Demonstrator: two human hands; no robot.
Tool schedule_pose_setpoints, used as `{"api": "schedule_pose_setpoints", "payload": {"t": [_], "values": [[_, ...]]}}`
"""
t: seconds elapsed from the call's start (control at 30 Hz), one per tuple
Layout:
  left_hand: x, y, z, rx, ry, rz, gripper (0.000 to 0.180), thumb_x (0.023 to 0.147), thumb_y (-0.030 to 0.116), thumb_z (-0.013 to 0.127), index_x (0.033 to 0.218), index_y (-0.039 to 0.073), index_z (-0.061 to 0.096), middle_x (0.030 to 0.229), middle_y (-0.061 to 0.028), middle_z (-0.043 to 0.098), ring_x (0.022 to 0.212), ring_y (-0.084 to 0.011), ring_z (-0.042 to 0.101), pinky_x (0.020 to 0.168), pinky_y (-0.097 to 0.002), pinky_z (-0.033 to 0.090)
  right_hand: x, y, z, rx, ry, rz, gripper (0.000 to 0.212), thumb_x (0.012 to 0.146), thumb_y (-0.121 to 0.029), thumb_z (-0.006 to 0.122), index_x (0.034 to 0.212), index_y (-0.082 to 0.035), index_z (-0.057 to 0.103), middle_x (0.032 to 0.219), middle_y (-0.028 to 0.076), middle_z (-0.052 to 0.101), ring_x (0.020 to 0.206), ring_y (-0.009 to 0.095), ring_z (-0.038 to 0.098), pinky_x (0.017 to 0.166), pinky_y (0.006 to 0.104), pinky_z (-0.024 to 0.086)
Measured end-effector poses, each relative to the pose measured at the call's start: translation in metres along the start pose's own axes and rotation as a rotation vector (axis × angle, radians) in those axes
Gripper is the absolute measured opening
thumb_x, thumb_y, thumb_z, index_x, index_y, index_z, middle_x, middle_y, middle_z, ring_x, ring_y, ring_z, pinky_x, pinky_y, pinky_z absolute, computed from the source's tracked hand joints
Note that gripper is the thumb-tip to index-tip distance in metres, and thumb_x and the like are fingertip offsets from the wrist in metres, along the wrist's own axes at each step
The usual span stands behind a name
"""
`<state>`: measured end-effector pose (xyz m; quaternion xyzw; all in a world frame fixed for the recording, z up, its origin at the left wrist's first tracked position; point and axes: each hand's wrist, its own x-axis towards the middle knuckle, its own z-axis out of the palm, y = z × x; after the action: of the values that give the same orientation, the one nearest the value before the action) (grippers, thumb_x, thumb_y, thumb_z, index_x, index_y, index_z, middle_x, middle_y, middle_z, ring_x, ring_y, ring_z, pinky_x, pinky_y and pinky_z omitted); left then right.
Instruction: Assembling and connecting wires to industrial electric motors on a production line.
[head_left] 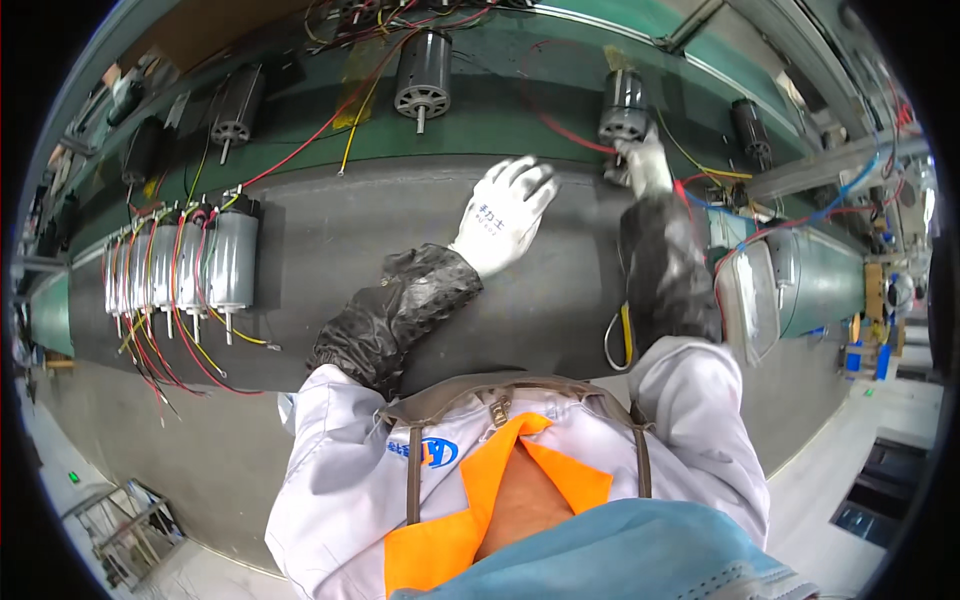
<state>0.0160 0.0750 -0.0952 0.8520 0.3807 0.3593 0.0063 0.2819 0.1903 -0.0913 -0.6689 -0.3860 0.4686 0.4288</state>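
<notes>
My left hand (505, 215), in a white glove, hovers or rests over the dark grey work surface with its fingers stretched out and nothing in it. My right hand (643, 165), gloved too, is at the shaft end of a silver-and-black electric motor (624, 105) on the green conveyor belt. Its fingers look closed around that end; the shaft itself is hidden. A red wire (560, 125) curves beside this motor. Farther left on the belt lies another electric motor (423, 80), its shaft pointing toward me.
Several silver motors (233, 260) with coloured leads stand in a row at the left. More dark motors (238, 105) lie along the belt. A clear plastic tray (750, 300) is by my right forearm, near a yellow cable loop (627, 335). A metal frame bar (800, 175) juts in from the right.
</notes>
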Motion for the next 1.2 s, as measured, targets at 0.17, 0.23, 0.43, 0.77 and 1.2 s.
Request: {"api": "schedule_pose_setpoints", "payload": {"t": [0.17, 0.23, 0.43, 0.77, 1.2], "values": [[0.059, 0.029, -0.041, -0.109, 0.133, 0.219, 0.055, 0.084, 0.024, 0.068, 0.135, 0.007, 0.056, 0.132, -0.0155, 0.057, 0.128, -0.0346, 0.051, 0.108, -0.0486, 0.041, -0.21, 0.019, 0.033, 0.392, -0.149, 0.134, 0.094, 0.091, 0.003, 0.057, 0.161, -0.025, 0.001, 0.103, 0.012, 0.063, 0.063, 0.021, 0.064, 0.047, 0.0347, 0.058], [0.055, 0.031, -0.032, -0.103, 0.037, 0.113, 0.062, 0.083, 0.028, 0.071, 0.138, 0.006, 0.052, 0.133, -0.0178, 0.056, 0.126, -0.0363, 0.052, 0.107, -0.0481, 0.042, -0.269, 0.034, 0.046, 0.246, -0.135, 0.156, 0.089, 0.092, 0.001, 0.058, 0.161, -0.016, 0.004, 0.106, 0.013, 0.063, 0.069, 0.019, 0.067, 0.053, 0.0331, 0.059], [-0.026, 0.05, -0.048, -0.214, -0.25, -0.254, 0.075, 0.084, 0.038, 0.073, 0.144, 0.005, 0.043, 0.134, -0.0226, 0.054, 0.121, -0.0389, 0.056, 0.104, -0.0461, 0.045, -0.306, -0.002, -0.014, -0.499, -0.043, -0.393, 0.066, 0.088, -0.002, 0.064, 0.15, -0.003, 0.041, 0.139, 0.015, 0.058, 0.117, 0.021, 0.062, 0.107, 0.036, 0.044], [-0.068, 0.014, -0.116, -1.166, -0.527, -1.157, 0.057, 0.096, 0.046, 0.063, 0.129, 0.0, 0.057, 0.114, -0.0146, 0.066, 0.105, -0.0215, 0.064, 0.09, -0.0363, 0.052, -0.283, 0.008, 0.023, -0.419, -0.592, -0.851, 0.067, 0.084, 0.001, 0.062, 0.148, -0.009, 0.046, 0.117, 0.013, 0.068, 0.099, 0.031, 0.067, 0.086, 0.0345, 0.055], [-0.022, 0.022, -0.083, -0.256, -0.939, -0.737, 0.052, 0.102, 0.049, 0.052, 0.107, -0.001, 0.066, 0.096, -0.0101, 0.073, 0.083, -0.0254, 0.068, 0.076, -0.0404, 0.049, -0.3, -0.002, 0.094, -0.276, -0.979, -1.178, 0.029, 0.09, -0.017, 0.064, 0.114, -0.001, 0.066, 0.094, 0.019, 0.068, 0.076, 0.033, 0.067, 0.07, 0.0428, 0.055]]}}
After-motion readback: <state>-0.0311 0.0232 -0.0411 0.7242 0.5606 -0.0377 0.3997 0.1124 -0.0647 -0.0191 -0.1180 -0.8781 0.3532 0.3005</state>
